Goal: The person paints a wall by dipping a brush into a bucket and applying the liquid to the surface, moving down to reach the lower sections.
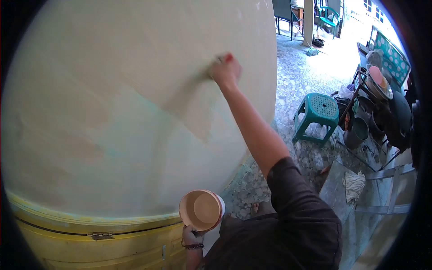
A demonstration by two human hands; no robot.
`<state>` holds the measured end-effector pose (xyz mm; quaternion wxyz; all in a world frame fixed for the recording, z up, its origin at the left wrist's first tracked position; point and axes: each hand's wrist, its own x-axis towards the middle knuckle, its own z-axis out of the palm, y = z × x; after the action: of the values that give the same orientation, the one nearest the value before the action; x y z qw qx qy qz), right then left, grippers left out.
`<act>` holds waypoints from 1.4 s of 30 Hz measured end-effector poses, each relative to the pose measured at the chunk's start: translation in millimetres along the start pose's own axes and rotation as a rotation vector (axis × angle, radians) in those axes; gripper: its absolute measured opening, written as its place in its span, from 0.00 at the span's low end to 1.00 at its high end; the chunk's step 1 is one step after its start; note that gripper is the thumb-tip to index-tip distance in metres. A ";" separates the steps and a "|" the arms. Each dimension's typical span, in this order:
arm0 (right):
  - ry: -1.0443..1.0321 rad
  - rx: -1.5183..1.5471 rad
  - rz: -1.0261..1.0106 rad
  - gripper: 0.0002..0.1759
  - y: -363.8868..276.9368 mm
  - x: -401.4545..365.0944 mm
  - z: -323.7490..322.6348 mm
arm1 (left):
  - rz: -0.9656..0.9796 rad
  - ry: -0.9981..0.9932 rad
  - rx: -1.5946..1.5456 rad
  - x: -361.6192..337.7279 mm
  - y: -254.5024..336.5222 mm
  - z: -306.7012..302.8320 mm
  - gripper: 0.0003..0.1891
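Against the upper part of the pale, patchily coated wall (90, 148), my right hand (226, 71) is closed round a small tool with a red part (229, 57); the rest of the tool is blurred or hidden. Beige coating covers the wall around it, with lighter greenish areas lower down. Low at the centre, my left hand (192, 236) grips the lower rim side of a white bucket (221, 208), tilted so that its beige-coated inside shows. A dark beaded bracelet is on the left wrist.
A yellow wooden door (112, 252) with a hinge lies along the bottom left. At right stand a green plastic stool (318, 112), a pile of pots and basins (380, 90), a metal ladder (391, 209) and a white rag (354, 185). Chairs are farther back on the speckled floor.
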<state>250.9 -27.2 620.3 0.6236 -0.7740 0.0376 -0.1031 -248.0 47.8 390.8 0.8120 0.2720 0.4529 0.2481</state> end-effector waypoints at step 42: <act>-0.004 1.233 0.106 0.14 140.5 -67.7 25.0 | 0.014 0.046 0.140 -3.6 -23.6 -11.9 0.15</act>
<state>199.8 -21.4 470.8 0.9605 -0.2684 0.0083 -0.0732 -256.3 30.8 372.0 0.7787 0.3255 0.4857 0.2275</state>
